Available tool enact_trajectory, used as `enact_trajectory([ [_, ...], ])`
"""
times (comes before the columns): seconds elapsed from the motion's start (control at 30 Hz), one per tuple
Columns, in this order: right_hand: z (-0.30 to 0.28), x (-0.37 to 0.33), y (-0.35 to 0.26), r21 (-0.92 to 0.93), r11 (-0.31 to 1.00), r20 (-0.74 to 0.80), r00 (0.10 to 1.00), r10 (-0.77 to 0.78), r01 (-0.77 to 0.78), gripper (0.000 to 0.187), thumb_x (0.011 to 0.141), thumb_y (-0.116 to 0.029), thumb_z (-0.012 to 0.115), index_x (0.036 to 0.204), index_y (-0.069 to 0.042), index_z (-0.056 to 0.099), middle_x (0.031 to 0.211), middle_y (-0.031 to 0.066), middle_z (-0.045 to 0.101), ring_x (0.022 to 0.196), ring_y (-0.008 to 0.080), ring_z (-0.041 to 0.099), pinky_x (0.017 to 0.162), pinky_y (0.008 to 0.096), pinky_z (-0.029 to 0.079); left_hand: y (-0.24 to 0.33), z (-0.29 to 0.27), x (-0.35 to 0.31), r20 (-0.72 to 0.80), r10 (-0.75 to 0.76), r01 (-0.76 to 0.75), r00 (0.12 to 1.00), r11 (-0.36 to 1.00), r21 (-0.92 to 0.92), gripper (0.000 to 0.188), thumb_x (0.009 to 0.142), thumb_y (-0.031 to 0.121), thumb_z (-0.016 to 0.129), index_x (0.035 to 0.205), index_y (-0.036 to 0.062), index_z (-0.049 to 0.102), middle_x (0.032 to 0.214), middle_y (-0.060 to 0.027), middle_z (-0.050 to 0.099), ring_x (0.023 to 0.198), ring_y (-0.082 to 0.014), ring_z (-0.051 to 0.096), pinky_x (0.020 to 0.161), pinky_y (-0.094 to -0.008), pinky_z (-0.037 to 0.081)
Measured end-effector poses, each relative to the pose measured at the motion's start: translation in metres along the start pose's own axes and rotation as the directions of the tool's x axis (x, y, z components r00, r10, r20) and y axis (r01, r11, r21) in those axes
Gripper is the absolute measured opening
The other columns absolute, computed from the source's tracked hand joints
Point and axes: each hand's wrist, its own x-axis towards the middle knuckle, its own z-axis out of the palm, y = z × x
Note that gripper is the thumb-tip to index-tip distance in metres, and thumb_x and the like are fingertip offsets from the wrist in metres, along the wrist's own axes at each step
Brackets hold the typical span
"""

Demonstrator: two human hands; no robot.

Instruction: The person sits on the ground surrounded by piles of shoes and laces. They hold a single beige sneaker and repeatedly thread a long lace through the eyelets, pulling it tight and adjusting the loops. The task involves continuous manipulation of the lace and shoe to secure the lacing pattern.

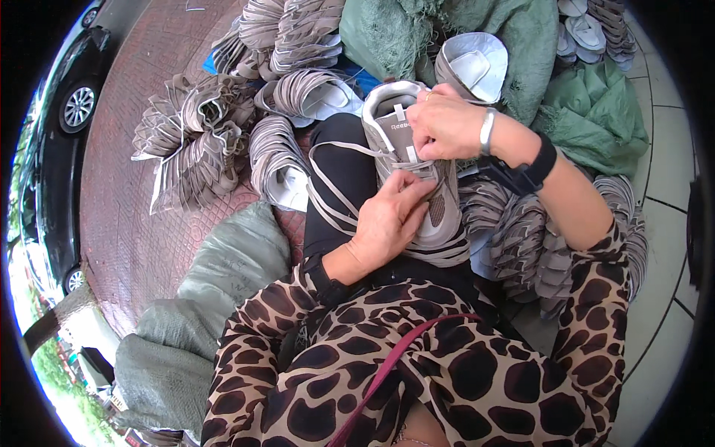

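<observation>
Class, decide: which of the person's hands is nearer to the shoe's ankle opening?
Right. The right hand is beside the tongue, close to the ankle opening; the left hand is farther down the shoe, toward the toe.

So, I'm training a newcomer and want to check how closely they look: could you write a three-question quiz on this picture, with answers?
1. True or false: the left hand and the right hand are both on the shoe upper.
2. Multiple choice: the silver bracelet sits next to which hand? A: left. B: right. C: neither.
3. Fill in: the loose pale lace loops out to the ____ of the shoe upper.

Key: 1 true; 2 B; 3 left.
</observation>
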Motion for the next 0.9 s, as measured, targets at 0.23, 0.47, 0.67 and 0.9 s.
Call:
enact_trajectory([
  [0.23, -0.008, 0.034, -0.011, -0.183, 0.981, 0.301, 0.947, 0.113, -0.059, 0.009, 0.063, -0.030, 0.071, 0.063, -0.021, 0.072, 0.063, 0.0003, 0.062, 0.089, 0.0246, 0.055, 0.081, 0.0423, 0.031, -0.012, 0.003, 0.006, -0.019, -0.179, 0.165, 0.984, 0.940, -0.299, 0.019, 0.087, 0.002, 0.066, 0.106, 0.0016, 0.068, 0.096, -0.0037, 0.060, 0.081, -0.0084, 0.057, 0.071, -0.0235, 0.047],
  [0.47, -0.003, 0.035, -0.008, -0.094, 0.995, 0.261, 0.963, 0.064, -0.041, 0.008, 0.064, -0.024, 0.067, 0.066, -0.017, 0.070, 0.073, 0.0022, 0.064, 0.086, 0.0256, 0.059, 0.080, 0.0440, 0.035, -0.013, 0.003, 0.013, -0.070, -0.201, 0.173, 0.977, 0.942, -0.286, 0.023, 0.083, 0.002, 0.065, 0.105, 0.0022, 0.070, 0.088, -0.0118, 0.063, 0.080, -0.0221, 0.062, 0.075, -0.0313, 0.050],
  [0.67, 0.007, 0.035, -0.003, 0.117, 0.990, -0.010, 0.997, 0.077, -0.075, 0.008, 0.067, -0.015, 0.063, 0.065, -0.009, 0.067, 0.082, 0.0073, 0.064, 0.079, 0.0305, 0.062, 0.069, 0.0448, 0.046, -0.010, 0.000, 0.014, -0.070, -0.105, 0.093, 0.992, 0.984, -0.151, 0.023, 0.090, 0.001, 0.062, 0.112, -0.0006, 0.068, 0.099, -0.0073, 0.066, 0.087, -0.0120, 0.061, 0.080, -0.0261, 0.050],
  [0.9, 0.007, 0.038, 0.012, 0.250, 0.963, -0.146, 0.987, -0.066, 0.102, 0.016, 0.079, -0.022, 0.064, 0.079, -0.007, 0.068, 0.082, 0.0099, 0.063, 0.078, 0.0284, 0.063, 0.069, 0.0399, 0.048, -0.022, -0.042, 0.009, -0.308, -0.233, 0.167, 0.923, 0.960, -0.224, 0.016, 0.088, 0.000, 0.061, 0.103, 0.0009, 0.068, 0.088, -0.0012, 0.066, 0.071, -0.0043, 0.054, 0.062, -0.0203, 0.045],
])
